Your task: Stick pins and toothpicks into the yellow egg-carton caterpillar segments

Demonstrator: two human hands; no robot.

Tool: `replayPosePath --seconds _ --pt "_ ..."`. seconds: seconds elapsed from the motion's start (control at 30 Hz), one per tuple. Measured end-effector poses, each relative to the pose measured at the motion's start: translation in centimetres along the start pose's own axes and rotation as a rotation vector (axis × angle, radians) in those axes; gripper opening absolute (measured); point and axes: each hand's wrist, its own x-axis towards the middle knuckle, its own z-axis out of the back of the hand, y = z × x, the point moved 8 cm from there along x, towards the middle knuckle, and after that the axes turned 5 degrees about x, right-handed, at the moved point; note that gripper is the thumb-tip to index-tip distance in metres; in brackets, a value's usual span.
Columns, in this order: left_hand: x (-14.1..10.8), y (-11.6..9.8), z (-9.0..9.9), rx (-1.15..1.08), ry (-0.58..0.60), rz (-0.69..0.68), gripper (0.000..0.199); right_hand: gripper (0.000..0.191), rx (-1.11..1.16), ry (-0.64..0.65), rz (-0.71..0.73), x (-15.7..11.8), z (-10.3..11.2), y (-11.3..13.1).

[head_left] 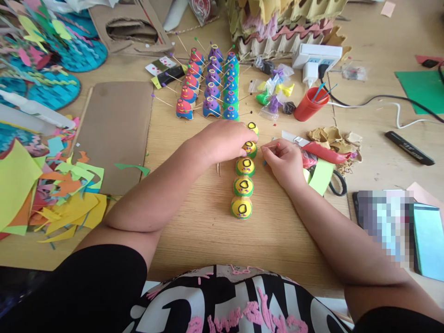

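A row of yellow egg-carton cups with green rims (243,187) runs down the middle of the table like a caterpillar, each cup bearing a dark ring and small dots. My left hand (231,138) is closed on this caterpillar near its far end, fingers around the upper cups and partly covering them. To the right of the same cups, my right hand (286,162) pinches a thin toothpick with a small red ball (278,145) at one end. The toothpick points toward the cups; whether it touches them I cannot tell. Loose toothpicks (218,169) lie beneath my left wrist.
Beyond stand red (184,108), purple (211,106) and blue egg-carton caterpillars (231,112) with sticks poking outward. Bagged clay (274,95), a red cup (307,105), a power strip (317,55) and cables sit right. Cardboard (114,134) and paper scraps (74,212) lie left.
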Motion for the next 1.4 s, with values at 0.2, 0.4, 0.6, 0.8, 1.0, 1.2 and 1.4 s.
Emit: replayPosePath --seconds 0.2,0.4,0.6,0.8,1.0,1.2,1.4 --pt "0.09 0.01 -0.10 0.004 -0.004 -0.001 0.031 0.010 -0.014 -0.006 0.013 0.00 0.05 -0.08" --pt "0.30 -0.07 -0.20 0.012 -0.007 -0.022 0.027 0.011 -0.036 -0.006 0.031 -0.13 -0.17 -0.15" --pt "0.39 0.06 -0.33 -0.011 0.009 -0.005 0.028 0.014 -0.027 0.025 0.020 -0.12 -0.48 -0.16" --pt "0.44 -0.03 -0.31 0.005 0.005 -0.016 0.028 0.014 -0.048 0.027 0.018 -0.03 -0.55 -0.15" --pt "0.35 -0.17 -0.11 0.007 -0.004 -0.016 0.024 0.014 -0.086 0.021 0.028 -0.02 -0.62 0.20" --pt "0.39 -0.10 -0.25 0.008 0.011 -0.011 0.026 0.016 -0.099 0.029 0.044 0.00 -0.74 0.30" --pt "0.39 -0.21 -0.24 0.015 0.025 -0.007 0.029 0.017 -0.150 0.034 0.062 -0.02 -0.79 0.32"
